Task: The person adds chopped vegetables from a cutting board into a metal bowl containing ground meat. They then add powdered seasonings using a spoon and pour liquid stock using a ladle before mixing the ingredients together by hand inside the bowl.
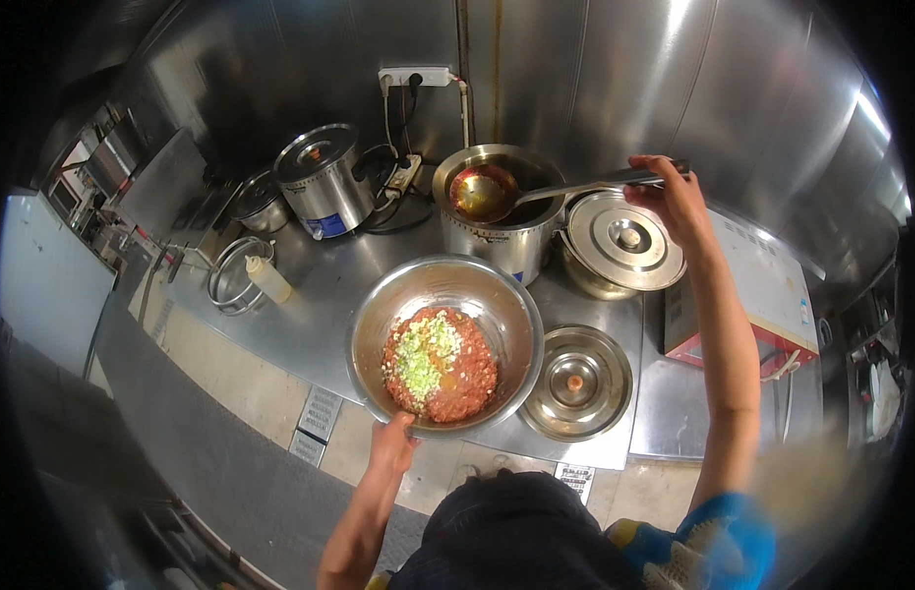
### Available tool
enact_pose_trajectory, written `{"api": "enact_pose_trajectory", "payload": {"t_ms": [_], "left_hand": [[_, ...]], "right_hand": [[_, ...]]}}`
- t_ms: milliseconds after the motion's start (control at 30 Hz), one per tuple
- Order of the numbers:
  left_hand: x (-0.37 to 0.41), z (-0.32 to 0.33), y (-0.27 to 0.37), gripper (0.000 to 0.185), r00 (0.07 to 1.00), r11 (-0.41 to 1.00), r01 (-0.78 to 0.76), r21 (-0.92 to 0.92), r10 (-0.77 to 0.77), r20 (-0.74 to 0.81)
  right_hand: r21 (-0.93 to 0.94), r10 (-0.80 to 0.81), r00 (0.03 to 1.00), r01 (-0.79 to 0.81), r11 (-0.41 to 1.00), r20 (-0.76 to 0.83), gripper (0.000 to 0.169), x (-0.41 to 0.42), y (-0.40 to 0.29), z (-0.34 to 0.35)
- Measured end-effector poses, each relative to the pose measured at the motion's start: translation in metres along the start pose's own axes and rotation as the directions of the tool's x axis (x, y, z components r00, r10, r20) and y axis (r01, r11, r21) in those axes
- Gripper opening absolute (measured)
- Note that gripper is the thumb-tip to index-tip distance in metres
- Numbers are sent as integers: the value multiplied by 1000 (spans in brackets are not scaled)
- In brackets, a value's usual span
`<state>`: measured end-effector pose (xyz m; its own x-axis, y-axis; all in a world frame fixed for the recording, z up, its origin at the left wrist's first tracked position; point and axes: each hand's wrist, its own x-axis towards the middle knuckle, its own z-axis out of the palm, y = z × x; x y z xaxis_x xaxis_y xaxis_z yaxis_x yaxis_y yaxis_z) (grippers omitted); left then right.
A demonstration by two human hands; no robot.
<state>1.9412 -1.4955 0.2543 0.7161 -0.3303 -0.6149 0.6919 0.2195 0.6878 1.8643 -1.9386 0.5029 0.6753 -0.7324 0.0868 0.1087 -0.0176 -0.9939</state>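
Observation:
My left hand (394,442) grips the near rim of a large stainless steel bowl (516,354). Ground meat (468,383) lies in the bowl, with chopped pale green vegetable (420,361) heaped on its left part. With my right hand (667,199) I hold the handle of a metal ladle (484,193), raised at the upper right. The ladle's bowl is over the mouth of a tall steel pot (494,247) and holds oily, reddish-yellow liquid. Dark liquid shows inside the pot, partly hidden by the ladle.
Right of the pot stands a lidded steel pot (623,240); a loose lid (575,413) lies below it. Further right is a boxy appliance (767,295). On the left are a squeeze bottle (268,280), wire-like metal rings (225,284), and a lidded pot (324,184) near a power strip (403,173).

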Motion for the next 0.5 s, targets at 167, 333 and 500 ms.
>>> {"api": "enact_pose_trajectory", "payload": {"t_ms": [167, 333, 500], "left_hand": [[-5, 2, 2, 33, 1000, 999, 13, 52, -13, -14], [-15, 5, 1, 35, 1000, 999, -26, 27, 26, 3], [-16, 11, -2, 34, 998, 999, -42, 23, 43, -45]], "right_hand": [[82, -85, 994, 79, 994, 69, 31, -36, 3, -3], [182, -176, 971, 146, 972, 159, 28, -70, 25, -4], [226, -214, 959, 170, 959, 187, 28, -89, 41, -8]]}}
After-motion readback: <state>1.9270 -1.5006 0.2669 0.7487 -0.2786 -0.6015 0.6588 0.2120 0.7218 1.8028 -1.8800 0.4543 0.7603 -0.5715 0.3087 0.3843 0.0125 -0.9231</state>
